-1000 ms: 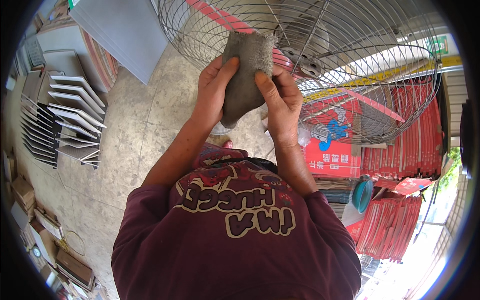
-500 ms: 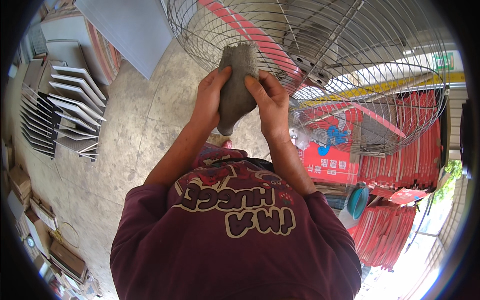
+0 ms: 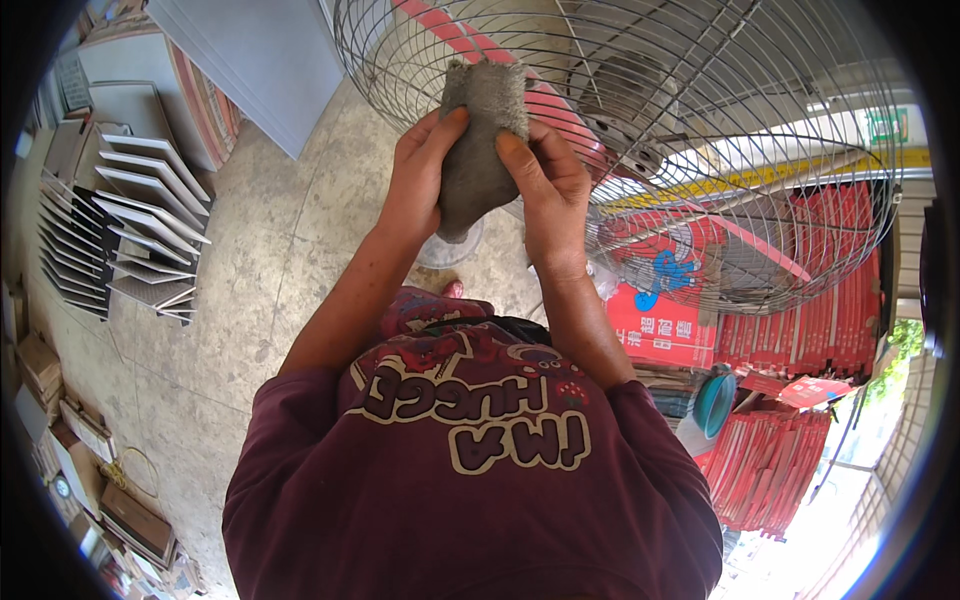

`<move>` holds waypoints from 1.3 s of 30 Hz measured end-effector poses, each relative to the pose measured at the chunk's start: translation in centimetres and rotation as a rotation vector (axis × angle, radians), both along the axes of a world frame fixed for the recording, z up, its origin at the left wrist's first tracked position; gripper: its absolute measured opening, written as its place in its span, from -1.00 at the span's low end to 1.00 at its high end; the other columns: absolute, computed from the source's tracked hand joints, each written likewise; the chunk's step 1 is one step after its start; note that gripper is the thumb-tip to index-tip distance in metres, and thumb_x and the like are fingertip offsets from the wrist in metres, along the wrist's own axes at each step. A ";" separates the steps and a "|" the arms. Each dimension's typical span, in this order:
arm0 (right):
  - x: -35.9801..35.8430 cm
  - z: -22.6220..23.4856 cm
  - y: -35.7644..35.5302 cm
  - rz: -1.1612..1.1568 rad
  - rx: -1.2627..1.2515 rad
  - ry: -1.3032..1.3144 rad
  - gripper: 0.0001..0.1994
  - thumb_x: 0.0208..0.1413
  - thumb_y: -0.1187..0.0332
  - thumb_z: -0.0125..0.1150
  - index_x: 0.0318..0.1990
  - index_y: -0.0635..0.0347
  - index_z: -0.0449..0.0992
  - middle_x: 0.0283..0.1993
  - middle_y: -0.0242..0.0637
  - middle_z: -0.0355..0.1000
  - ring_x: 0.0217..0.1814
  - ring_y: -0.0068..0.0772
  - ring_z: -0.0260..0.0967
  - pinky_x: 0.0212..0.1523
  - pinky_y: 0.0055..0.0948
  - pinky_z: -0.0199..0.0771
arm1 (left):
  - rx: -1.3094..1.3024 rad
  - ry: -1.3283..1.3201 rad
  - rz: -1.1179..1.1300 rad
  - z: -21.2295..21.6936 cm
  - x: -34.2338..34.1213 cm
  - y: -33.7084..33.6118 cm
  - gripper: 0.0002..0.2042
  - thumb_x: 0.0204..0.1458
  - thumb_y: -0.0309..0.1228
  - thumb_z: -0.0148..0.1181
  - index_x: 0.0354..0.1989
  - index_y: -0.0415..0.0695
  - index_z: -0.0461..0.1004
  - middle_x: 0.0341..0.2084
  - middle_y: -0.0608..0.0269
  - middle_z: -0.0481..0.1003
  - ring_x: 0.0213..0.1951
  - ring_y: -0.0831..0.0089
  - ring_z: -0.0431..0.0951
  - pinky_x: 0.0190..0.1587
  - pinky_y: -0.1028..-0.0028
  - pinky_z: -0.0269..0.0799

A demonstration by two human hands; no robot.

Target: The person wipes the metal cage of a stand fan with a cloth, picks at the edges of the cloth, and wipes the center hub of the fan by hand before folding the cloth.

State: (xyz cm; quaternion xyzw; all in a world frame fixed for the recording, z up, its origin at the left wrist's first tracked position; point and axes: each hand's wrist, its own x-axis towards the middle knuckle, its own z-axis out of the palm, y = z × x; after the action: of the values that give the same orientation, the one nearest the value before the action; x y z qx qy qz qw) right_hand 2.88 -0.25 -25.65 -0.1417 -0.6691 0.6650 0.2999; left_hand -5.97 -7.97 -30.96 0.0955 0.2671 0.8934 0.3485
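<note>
A grey, fuzzy-edged piece of cloth (image 3: pixel 484 165) hangs in front of my chest, stretched wide at its top and tapering to a rounded lower end. My left hand (image 3: pixel 424 165) pinches its left edge, thumb on the near face. On the opposite edge, my right hand (image 3: pixel 548 185) grips it the same way, fingers curled behind. Both thumbs press near the upper part. Part of the cloth's back is hidden from me. Just below its tip shows a pale round rim (image 3: pixel 448 252), lower down, partly covered.
A large wire fan cage (image 3: pixel 700 110) with red blades stands close ahead and right. Red flat packs (image 3: pixel 800 340) are stacked at right. Racked tile samples (image 3: pixel 150 220) and a grey panel (image 3: pixel 250 60) stand left; boxes (image 3: pixel 135 520) lie lower left on the concrete floor.
Both hands have lifted the cloth slightly up and away from me, and its upper part looks spread a little wider. The pale round rim beneath it shows more.
</note>
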 end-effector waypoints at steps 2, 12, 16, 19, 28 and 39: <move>0.0 -0.9 0.2 0.005 -0.012 -0.044 -0.81 0.11 0.45 0.18 -0.15 0.34 0.44 -0.35 -0.52 0.37 -0.32 -0.78 0.23 -0.30 -0.74 0.26 | -0.055 -0.041 -0.002 -0.8 0.1 -0.2 -0.80 0.13 -0.34 0.06 -0.21 -0.22 0.46 -0.38 0.30 0.51 -0.37 0.61 0.50 -0.30 0.59 0.42; 0.9 -1.1 -0.6 0.036 -0.040 -0.073 -0.77 0.10 0.47 0.18 -0.10 0.35 0.41 -0.30 -0.51 0.37 -0.29 -0.77 0.22 -0.27 -0.74 0.24 | -0.051 0.011 -0.081 -2.7 1.5 -2.8 -0.71 0.16 -0.29 0.02 -0.08 -0.26 0.42 -0.25 0.27 0.50 -0.22 0.60 0.47 -0.14 0.58 0.36; 0.5 1.8 -1.1 0.049 0.025 0.015 -0.79 0.12 0.48 0.15 -0.09 0.34 0.41 -0.27 -0.50 0.38 -0.26 -0.76 0.23 -0.24 -0.74 0.24 | 0.032 0.126 -0.017 0.2 1.1 -2.8 -0.72 0.16 -0.30 0.02 -0.09 -0.25 0.43 -0.25 0.30 0.51 -0.23 0.62 0.47 -0.17 0.60 0.36; -0.2 2.5 -0.8 0.038 0.058 0.022 -0.80 0.13 0.48 0.14 -0.11 0.34 0.42 -0.27 -0.50 0.38 -0.26 -0.77 0.23 -0.24 -0.74 0.24 | 0.032 0.109 0.015 0.7 0.0 -1.9 -0.75 0.15 -0.32 0.03 -0.12 -0.24 0.44 -0.28 0.30 0.52 -0.28 0.62 0.49 -0.21 0.59 0.39; -1.2 -0.8 -0.2 0.034 -0.011 -0.068 -0.80 0.11 0.44 0.18 -0.14 0.35 0.43 -0.36 -0.54 0.35 -0.34 -0.79 0.20 -0.31 -0.76 0.23 | -0.041 -0.086 0.002 -1.5 0.2 -1.4 -0.79 0.14 -0.34 0.04 -0.21 -0.23 0.47 -0.36 0.28 0.52 -0.36 0.58 0.51 -0.29 0.57 0.42; -1.1 2.2 -1.4 0.091 0.094 0.015 -0.75 0.13 0.47 0.14 -0.06 0.38 0.38 -0.27 -0.46 0.37 -0.29 -0.75 0.22 -0.28 -0.74 0.25 | 0.059 0.042 0.110 2.2 -0.5 -2.1 -0.80 0.14 -0.37 0.04 -0.18 -0.23 0.47 -0.34 0.26 0.53 -0.35 0.58 0.52 -0.27 0.57 0.45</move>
State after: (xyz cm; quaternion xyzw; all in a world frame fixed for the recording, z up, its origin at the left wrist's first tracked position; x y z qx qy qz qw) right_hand 1.76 -1.64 -23.43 -0.0917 -0.7031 0.6469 0.2807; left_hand -6.50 -10.12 -28.78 0.1099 0.2527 0.9165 0.2901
